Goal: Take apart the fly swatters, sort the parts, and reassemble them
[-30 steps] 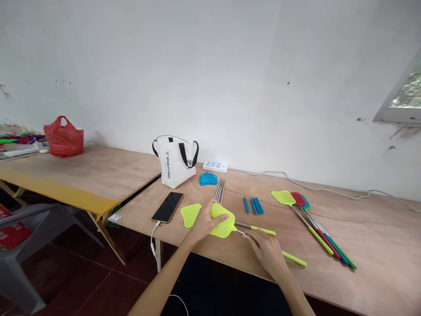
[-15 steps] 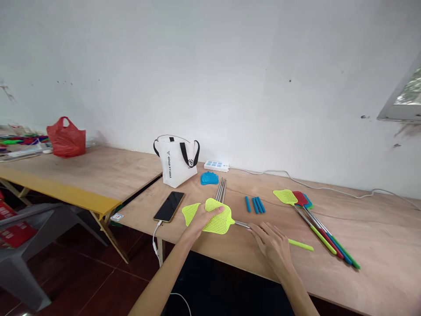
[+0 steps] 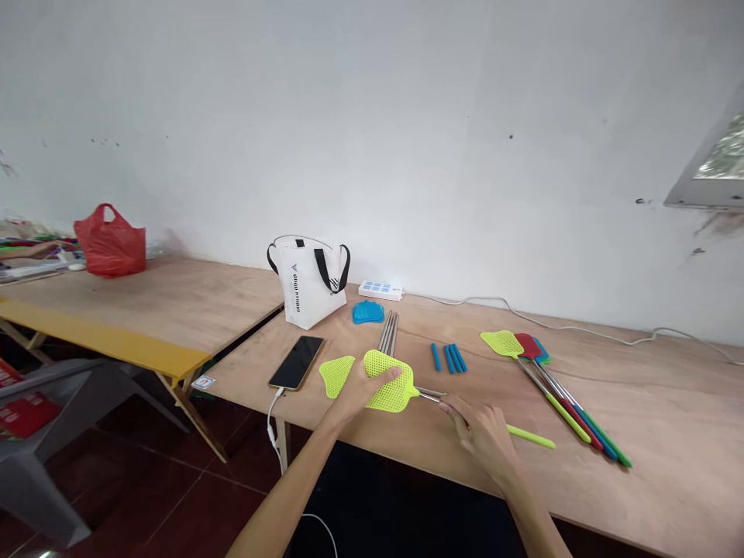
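White wall (image 3: 407,155) backs the table (image 3: 668,403). Head view, lower centre: my left hand (image 3: 359,395) holds the lime swatter (image 3: 397,394) by its head; its shaft (image 3: 428,398) runs rightward to my right hand (image 3: 483,430), seemingly pinching it, grip partly hidden.

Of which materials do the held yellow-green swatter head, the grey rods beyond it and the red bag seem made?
Yellow-green perforated swatter head: probably matte plastic, thin and evenly coloured.
Straight grey rods beyond it: likely smooth metal, from their silvery shine.
Red handled bag: apparently thin, slightly glossy plastic film, given its creases.
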The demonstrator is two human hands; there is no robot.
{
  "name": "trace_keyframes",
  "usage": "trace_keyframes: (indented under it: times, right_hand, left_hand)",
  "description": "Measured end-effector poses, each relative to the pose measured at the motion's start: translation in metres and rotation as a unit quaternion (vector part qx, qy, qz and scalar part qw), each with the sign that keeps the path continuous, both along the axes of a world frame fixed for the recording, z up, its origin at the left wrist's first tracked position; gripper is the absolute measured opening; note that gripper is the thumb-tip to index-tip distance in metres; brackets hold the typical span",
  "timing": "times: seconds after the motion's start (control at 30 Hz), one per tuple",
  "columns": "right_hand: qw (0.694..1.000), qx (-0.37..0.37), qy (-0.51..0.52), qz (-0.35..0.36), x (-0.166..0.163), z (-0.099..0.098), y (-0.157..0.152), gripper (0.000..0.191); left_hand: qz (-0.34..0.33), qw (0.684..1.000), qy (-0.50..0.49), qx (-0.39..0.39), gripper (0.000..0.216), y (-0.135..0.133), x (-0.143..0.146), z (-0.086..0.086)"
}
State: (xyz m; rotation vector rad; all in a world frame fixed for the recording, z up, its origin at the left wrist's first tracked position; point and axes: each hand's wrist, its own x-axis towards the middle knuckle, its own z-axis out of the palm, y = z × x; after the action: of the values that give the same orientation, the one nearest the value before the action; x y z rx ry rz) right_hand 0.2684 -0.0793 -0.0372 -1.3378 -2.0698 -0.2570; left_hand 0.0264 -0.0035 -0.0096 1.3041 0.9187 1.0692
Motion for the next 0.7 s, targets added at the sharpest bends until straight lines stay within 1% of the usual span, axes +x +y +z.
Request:
trace_keyframes:
  times: [0.1,0.17,0.2,0.27,0.33,0.4,0.53,0.57,0.63,0.7]
  right_hand:
    - [0.999,0.033,-0.024,0.006,-0.006,0.003,-0.002,0.041]
    - [0.998,0.054,-0.036,0.007,-0.009,0.004,-0.003,0.040]
    - [0.997,0.061,-0.039,0.005,-0.010,0.004,-0.003,0.039]
    - [0.998,0.056,-0.033,-0.003,-0.010,0.005,-0.003,0.038]
    - [1.000,0.026,-0.013,-0.005,-0.007,0.005,-0.004,0.038]
    - [1.000,-0.018,0.014,0.003,-0.004,0.006,-0.005,0.037]
    - [0.990,-0.126,0.062,0.033,0.002,0.011,-0.009,0.036]
    - [0.985,-0.148,0.071,0.043,0.002,0.012,-0.010,0.036]
    - [0.979,-0.175,0.081,0.061,0.000,0.015,-0.011,0.033]
    - [0.980,-0.171,0.076,0.063,-0.003,0.016,-0.012,0.032]
  left_hand:
    - [-0.013,0.998,-0.007,-0.063,0.048,-0.003,-0.004,0.010]
    - [-0.024,0.995,-0.012,-0.092,0.049,-0.005,-0.007,0.015]
    - [-0.027,0.995,-0.013,-0.098,0.049,-0.006,-0.008,0.017]
    - [-0.027,0.996,-0.010,-0.085,0.049,-0.006,-0.009,0.019]
    - [-0.030,0.998,0.004,-0.047,0.048,-0.006,-0.010,0.019]
    - [-0.032,0.999,0.041,0.006,0.044,-0.006,-0.014,0.018]
    - [-0.052,0.985,0.127,0.100,0.033,-0.006,-0.025,0.016]
    - [-0.060,0.983,0.137,0.110,0.031,-0.006,-0.028,0.016]
    - [-0.056,0.983,0.141,0.105,0.031,-0.006,-0.030,0.016]
    - [-0.032,0.988,0.128,0.074,0.035,-0.006,-0.028,0.016]
